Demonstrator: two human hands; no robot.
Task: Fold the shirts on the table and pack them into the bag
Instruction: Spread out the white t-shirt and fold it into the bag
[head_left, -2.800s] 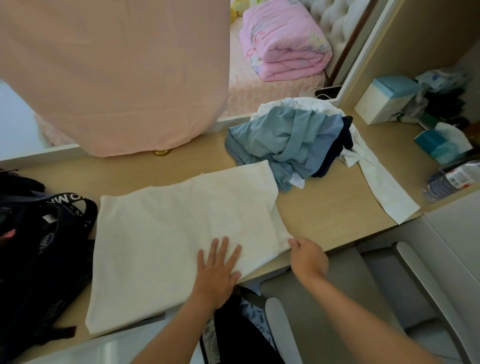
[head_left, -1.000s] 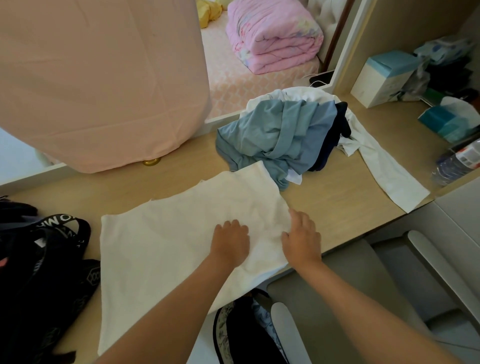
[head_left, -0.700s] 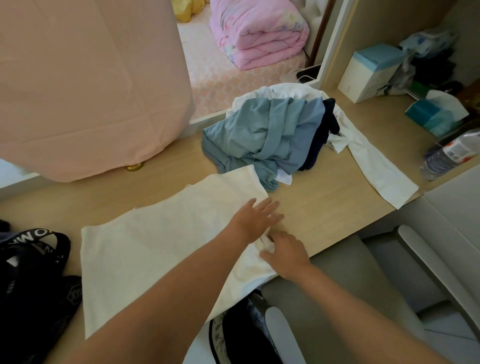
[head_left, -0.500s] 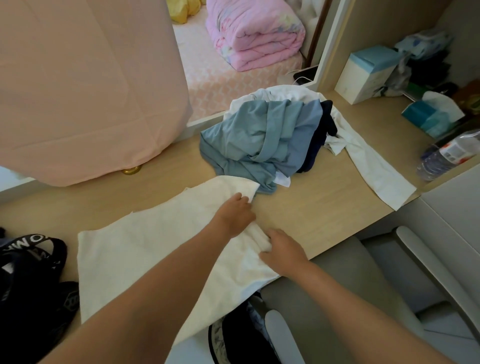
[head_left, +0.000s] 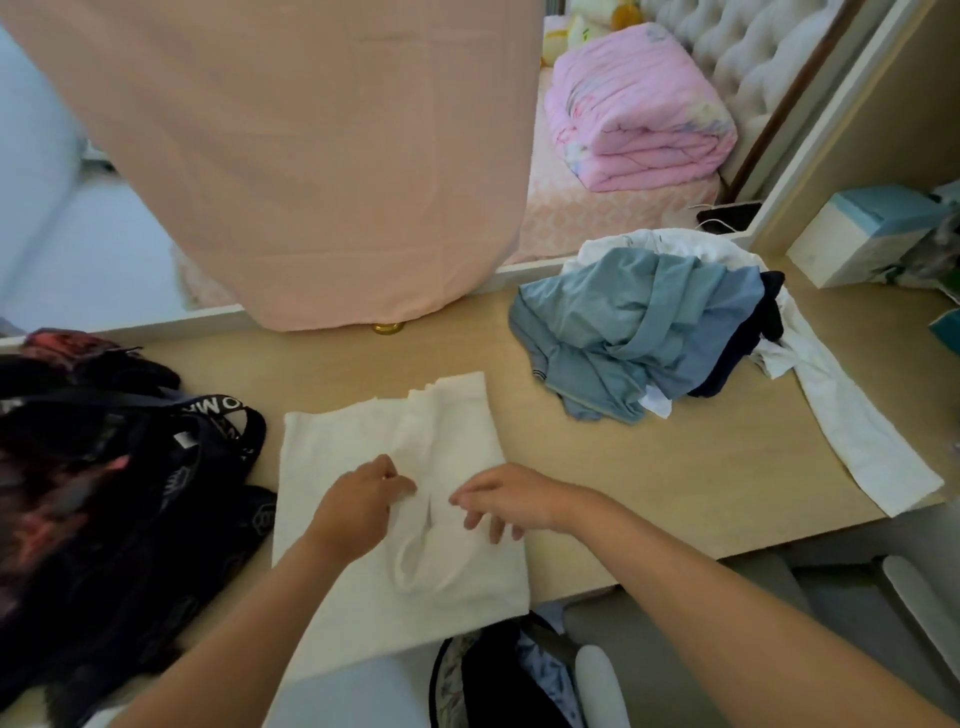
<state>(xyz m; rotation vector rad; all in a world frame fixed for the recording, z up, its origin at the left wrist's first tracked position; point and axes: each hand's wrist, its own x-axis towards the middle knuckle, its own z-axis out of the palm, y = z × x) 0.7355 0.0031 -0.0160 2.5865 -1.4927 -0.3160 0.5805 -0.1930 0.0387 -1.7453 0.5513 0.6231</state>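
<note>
A white shirt (head_left: 447, 431) lies folded to a narrow rectangle on the wooden table (head_left: 649, 478), its near edge hanging over the front. My left hand (head_left: 358, 512) rests on its middle with fingers curled, pinching the cloth. My right hand (head_left: 501, 499) is just to the right, fingers relaxed and touching the shirt. A raised wrinkle runs between the hands. A black bag (head_left: 119, 493) with white lettering on its strap sits at the left, touching the shirt's edge. A pile of blue shirts (head_left: 639, 332) and a white long-sleeved one (head_left: 852, 431) lie at the back right.
A pink cloth (head_left: 311, 156) hangs over the table's far side. A white and teal box (head_left: 872, 234) stands at the far right. A grey chair (head_left: 597, 680) and a dark bundle (head_left: 493, 675) are below the front edge. A bed with a pink quilt (head_left: 639, 104) lies beyond.
Both hands took the shirt's right edge and folded it over to the left, so the shirt is about half as wide. The hands now sit at its middle. The view shifted left.
</note>
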